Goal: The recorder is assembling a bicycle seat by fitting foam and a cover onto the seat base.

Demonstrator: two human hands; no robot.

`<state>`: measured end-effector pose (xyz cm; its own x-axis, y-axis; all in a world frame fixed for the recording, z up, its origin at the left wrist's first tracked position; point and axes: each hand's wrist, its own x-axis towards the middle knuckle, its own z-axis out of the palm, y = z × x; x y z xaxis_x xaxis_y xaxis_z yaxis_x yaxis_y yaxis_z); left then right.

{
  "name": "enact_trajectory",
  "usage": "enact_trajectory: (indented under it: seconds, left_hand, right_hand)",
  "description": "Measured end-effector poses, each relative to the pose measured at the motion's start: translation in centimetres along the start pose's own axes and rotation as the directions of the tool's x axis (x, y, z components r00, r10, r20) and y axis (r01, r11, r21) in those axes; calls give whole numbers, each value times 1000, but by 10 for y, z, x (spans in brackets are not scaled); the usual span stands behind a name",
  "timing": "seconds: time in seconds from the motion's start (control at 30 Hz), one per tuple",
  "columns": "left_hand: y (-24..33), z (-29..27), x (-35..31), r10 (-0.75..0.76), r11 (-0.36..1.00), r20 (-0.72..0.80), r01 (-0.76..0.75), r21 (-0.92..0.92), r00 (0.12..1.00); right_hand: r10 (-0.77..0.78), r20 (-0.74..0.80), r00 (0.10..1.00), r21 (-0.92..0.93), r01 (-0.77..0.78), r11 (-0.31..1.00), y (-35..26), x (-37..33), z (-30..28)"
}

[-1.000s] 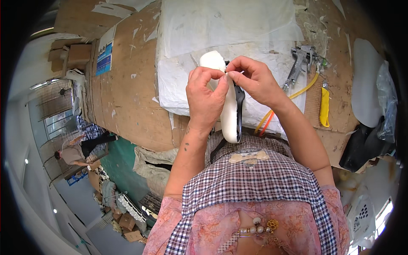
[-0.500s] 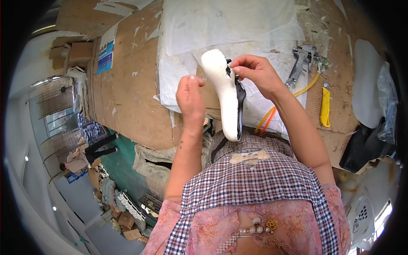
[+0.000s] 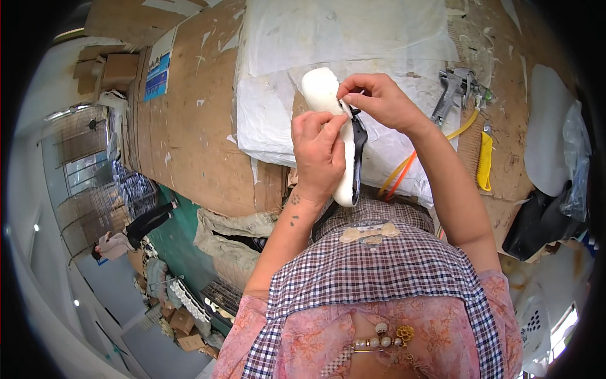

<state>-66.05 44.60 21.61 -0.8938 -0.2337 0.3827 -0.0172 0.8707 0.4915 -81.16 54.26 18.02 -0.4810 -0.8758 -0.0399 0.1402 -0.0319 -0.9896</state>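
A white bicycle saddle (image 3: 320, 88) stands on its edge near the front of the worktable, its black underside turned to the right. My left hand (image 3: 317, 151) lies across its middle, thumb and fingers pinched on the edge of the white cover. From the right, my right hand (image 3: 382, 104) pinches the same edge a little farther up, fingertips close to the left ones. Part of the saddle's middle is hidden behind my left hand.
White sheets (image 3: 347, 38) and brown cardboard (image 3: 196, 120) cover the table. To the right lie a spray gun (image 3: 454, 95) with a yellow hose (image 3: 464, 128), a yellow-handled tool (image 3: 485, 161), and black material (image 3: 536, 218). Another person (image 3: 117, 243) is far off at left.
My left hand has moved right and up from beside the saddle and now grips its edge. My right hand has stayed at the edge, shifting slightly.
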Motion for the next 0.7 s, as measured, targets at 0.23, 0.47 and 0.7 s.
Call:
enact_trajectory:
  seconds: [0.23,0.47,0.7]
  left_hand:
    - [-4,-1,1,4,1000,-5,-4,-6,1000]
    - [-8,-4,6,-3,1000,19,3,-25,1000]
    - [-15,-4,11,11,1000,52,-10,-21,999]
  right_hand:
    - [-156,-114,981,-122,142,982,2,1,13]
    - [-256,-243,936,-157,223,962,8,-2,18]
    - [-189,-359,914,-55,182,982,14,-3,32]
